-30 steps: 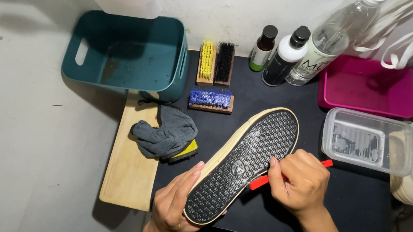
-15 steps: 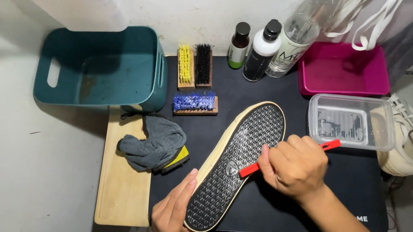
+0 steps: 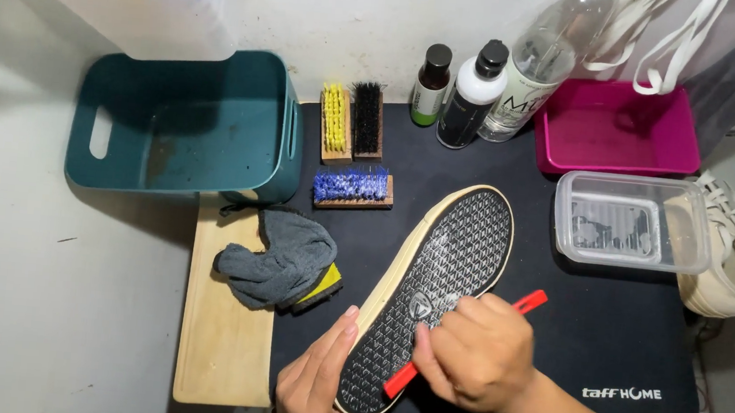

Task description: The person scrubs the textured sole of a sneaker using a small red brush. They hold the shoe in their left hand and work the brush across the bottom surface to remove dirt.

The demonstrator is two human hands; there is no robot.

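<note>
A shoe lies sole-up on the black mat, its dark patterned sole facing me and its cream edge on the left. My left hand grips the heel end from the left side. My right hand is closed around a thin red tool, which lies across the sole; one red end sticks out toward the right, the other shows below my fingers near the heel.
A teal bin stands at the back left. Yellow, black and blue brushes, two bottles, a clear bottle, a pink tray, a clear lidded box, another cream shoe, and a grey cloth on a wooden board surround the mat.
My right hand with the red tool has slid down the sole toward the heel. The view has shifted slightly; my left hand keeps its hold.
</note>
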